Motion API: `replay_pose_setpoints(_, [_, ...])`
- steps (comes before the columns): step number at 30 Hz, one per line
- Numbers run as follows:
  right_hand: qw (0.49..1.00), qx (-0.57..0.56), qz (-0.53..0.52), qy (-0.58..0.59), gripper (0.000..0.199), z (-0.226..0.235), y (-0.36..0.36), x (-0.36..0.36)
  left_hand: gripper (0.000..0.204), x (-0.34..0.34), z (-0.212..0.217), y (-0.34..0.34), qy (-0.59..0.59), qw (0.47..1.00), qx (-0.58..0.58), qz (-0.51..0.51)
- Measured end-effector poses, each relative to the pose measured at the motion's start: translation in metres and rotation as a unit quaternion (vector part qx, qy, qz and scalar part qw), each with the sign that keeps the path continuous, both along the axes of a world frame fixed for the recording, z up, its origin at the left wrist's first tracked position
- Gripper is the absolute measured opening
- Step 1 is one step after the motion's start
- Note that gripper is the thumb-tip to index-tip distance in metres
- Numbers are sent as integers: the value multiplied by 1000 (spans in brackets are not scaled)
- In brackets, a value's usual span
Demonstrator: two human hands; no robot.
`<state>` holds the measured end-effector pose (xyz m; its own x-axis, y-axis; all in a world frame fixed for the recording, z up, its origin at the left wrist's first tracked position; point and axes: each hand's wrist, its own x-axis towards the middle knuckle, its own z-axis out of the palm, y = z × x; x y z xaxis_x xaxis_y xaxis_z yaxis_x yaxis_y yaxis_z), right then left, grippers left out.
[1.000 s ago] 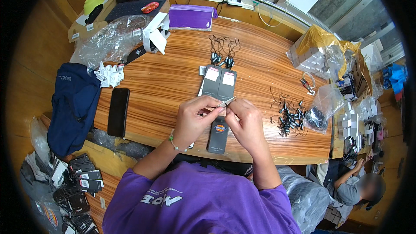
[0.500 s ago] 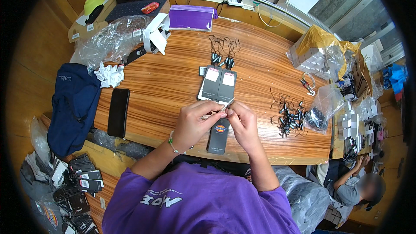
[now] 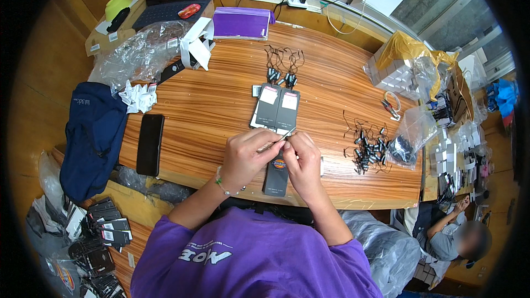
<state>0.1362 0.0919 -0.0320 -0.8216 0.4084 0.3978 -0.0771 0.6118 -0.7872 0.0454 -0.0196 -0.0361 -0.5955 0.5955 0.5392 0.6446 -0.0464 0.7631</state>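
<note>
My left hand (image 3: 247,152) and my right hand (image 3: 303,160) meet over the near middle of the table, fingers pinched together. Between their fingertips is a thin card tag (image 3: 289,133), seen nearly edge-on; my fingers cover most of it. Just beyond lie grey hang tags (image 3: 285,111) with white and pink stickers, side by side. Black looped cords (image 3: 285,58) with small barrel ends rest at their far edge. Beneath my hands, another grey hang tag (image 3: 275,181) with an orange and blue emblem lies near the table edge, partly hidden.
Loose black cords (image 3: 369,152) are heaped to the right, beside a clear plastic bag (image 3: 411,138). A black phone (image 3: 150,144) and a navy pouch (image 3: 93,135) lie left. At the back are a laptop (image 3: 175,0) and purple notebook (image 3: 241,23). A person (image 3: 450,234) sits far right.
My right hand has turned slightly and drawn its fingers closer to the left hand's. The pinched card shows less of itself. A small pale edge now shows beside my right hand.
</note>
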Motion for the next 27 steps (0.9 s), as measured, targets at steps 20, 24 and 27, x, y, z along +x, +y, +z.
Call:
replay_pose_setpoints(20, [965, -240, 40, -96, 18, 8, 14, 10, 14, 3, 15, 0, -99, 993, -13, -60])
replay_pose_setpoints(24, [980, -196, -20, -40, 13, 1, 16, 11, 13, 7, 17, 0, -198, 977, 15, -79])
replay_pose_setpoints(27, [984, -166, -40, 50, 12, -2, 17, 6, 13, 5, 9, 1, -153, 984, 38, -82])
